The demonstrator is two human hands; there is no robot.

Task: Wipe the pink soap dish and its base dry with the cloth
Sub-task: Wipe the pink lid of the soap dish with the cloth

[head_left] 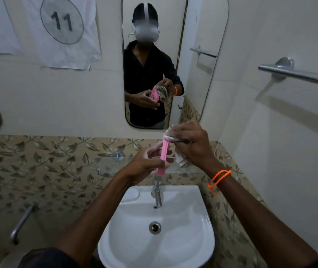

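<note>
My left hand (144, 165) holds a pink soap dish part (164, 153) edge-on and upright above the tap, so it shows as a thin pink strip. My right hand (191, 144) grips a striped grey-white cloth (181, 159) and presses it against the dish's top right edge. The cloth's loose end hangs below that hand. The mirror (193, 64) shows the pink piece's flat face with the cloth against it. I cannot tell whether this piece is the dish or its base; no second pink piece is in sight.
A white washbasin (183, 238) with a chrome tap (157, 194) sits below my hands. Behind them a glass shelf (111, 163) runs along the leaf-patterned tiles. A chrome towel rail (297, 73) sticks out on the right wall, a pipe (21, 221) at lower left.
</note>
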